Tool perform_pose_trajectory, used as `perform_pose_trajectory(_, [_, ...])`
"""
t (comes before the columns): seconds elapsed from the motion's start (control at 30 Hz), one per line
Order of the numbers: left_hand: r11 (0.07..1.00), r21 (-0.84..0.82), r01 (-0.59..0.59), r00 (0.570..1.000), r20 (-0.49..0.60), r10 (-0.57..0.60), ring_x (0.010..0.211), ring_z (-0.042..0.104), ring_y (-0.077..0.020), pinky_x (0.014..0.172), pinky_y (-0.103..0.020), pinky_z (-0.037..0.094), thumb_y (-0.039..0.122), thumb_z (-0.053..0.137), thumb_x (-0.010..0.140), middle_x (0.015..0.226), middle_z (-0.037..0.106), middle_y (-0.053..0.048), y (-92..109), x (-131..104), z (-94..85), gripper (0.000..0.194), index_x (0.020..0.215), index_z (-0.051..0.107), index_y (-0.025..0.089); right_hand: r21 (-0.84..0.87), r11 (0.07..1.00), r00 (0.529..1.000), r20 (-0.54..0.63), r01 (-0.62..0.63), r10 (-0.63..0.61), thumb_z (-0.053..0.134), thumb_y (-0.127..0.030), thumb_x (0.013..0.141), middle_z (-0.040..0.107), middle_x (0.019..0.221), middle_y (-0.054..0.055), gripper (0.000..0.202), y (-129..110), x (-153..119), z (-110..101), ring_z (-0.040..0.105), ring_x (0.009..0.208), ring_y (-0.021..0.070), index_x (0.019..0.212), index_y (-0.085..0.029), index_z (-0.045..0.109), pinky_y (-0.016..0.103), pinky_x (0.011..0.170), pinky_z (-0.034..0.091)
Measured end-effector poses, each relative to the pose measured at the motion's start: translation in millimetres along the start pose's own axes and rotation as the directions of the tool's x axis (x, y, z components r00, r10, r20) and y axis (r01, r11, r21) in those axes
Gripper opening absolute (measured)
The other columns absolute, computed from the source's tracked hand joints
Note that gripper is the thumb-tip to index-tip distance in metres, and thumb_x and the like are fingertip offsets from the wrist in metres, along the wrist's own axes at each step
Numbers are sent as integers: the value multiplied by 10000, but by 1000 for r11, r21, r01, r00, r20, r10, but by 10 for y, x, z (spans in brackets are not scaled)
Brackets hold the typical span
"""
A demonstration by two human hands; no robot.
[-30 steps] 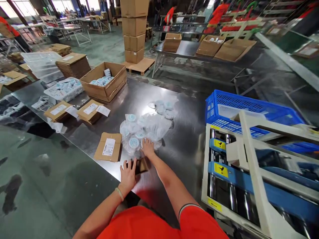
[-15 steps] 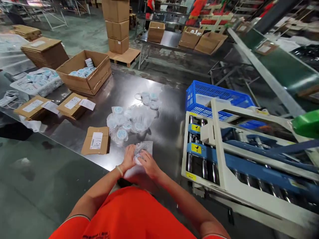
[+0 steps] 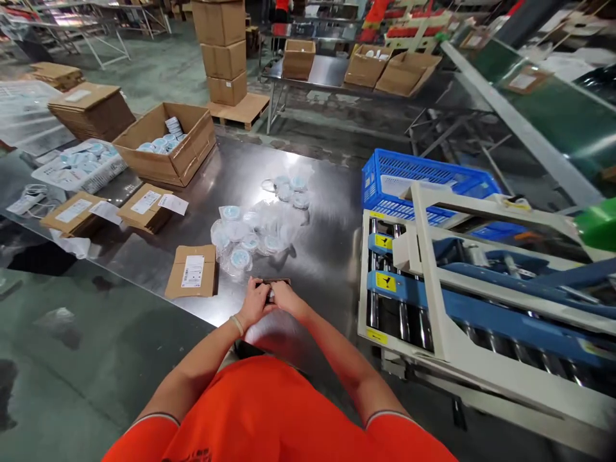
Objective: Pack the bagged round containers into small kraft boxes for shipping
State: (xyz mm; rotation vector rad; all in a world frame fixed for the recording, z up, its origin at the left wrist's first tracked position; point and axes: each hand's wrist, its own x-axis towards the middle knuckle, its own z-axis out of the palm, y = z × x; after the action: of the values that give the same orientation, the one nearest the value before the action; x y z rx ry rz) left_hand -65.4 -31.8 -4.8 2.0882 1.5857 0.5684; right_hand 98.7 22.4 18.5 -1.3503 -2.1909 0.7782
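My left hand [image 3: 254,303] and my right hand [image 3: 287,299] are close together at the table's near edge. Both have curled fingers on a small brown cardboard box [image 3: 283,281], most of it hidden behind them. A small whitish bit, too small to name, shows between the fingers. Just beyond lie several clear plastic bags [image 3: 274,221] holding round, pale-blue-labelled discs; one bagged disc [image 3: 240,259] lies nearest. To the left of my hands a flat cardboard box [image 3: 192,272] with a white label rests on the metal table [image 3: 332,256].
Left on the table are labelled cardboard packets [image 3: 144,206], a white basket [image 3: 99,176] and an open carton [image 3: 187,151] of discs. At right stand a blue crate [image 3: 428,170] and a roller conveyor machine [image 3: 433,321]. Stacked cartons [image 3: 224,61] stand behind.
The bubble-wrap piece under my hands is no longer visible, and a small cardboard box now shows there. My fingers have curled closer together. The view has shifted slightly.
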Motion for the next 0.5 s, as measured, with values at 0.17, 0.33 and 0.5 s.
perform_pose_trajectory(0.17, [999, 38, -27, 1000, 8, 27, 1329, 503, -404, 1272, -729, 231, 581, 743, 943, 1207, 703, -138, 33, -23, 12, 573, 1363, 675, 199, -21, 978, 977, -50, -208, 207, 550, -202, 965, 792, 977, 116, 223, 365, -112, -396, 722, 945, 268, 1030, -197, 763, 389, 891, 587])
perform_pose_trajectory(0.33, [999, 54, -1, 1000, 2, 1, 1345, 501, -442, 1249, -762, 243, 660, 716, 921, 1342, 650, -205, 95, -13, -6, 855, 1564, 515, 134, 145, 953, 954, 179, -267, 240, 694, -175, 789, 705, 689, 8, 39, 328, -44, -3, 657, 670, 196, 769, -208, 689, 309, 708, 560])
perform_pose_trajectory(0.5, [971, -239, 7, 1000, 26, 0, 1381, 468, -408, 1277, -722, 236, 517, 721, 921, 1388, 632, -169, -22, -24, -79, 642, 1467, 586, 207, 113, 990, 976, 206, -87, 62, 654, -194, 889, 739, 907, 62, 113, 380, -155, -3, 671, 891, 227, 781, -214, 677, 367, 899, 565])
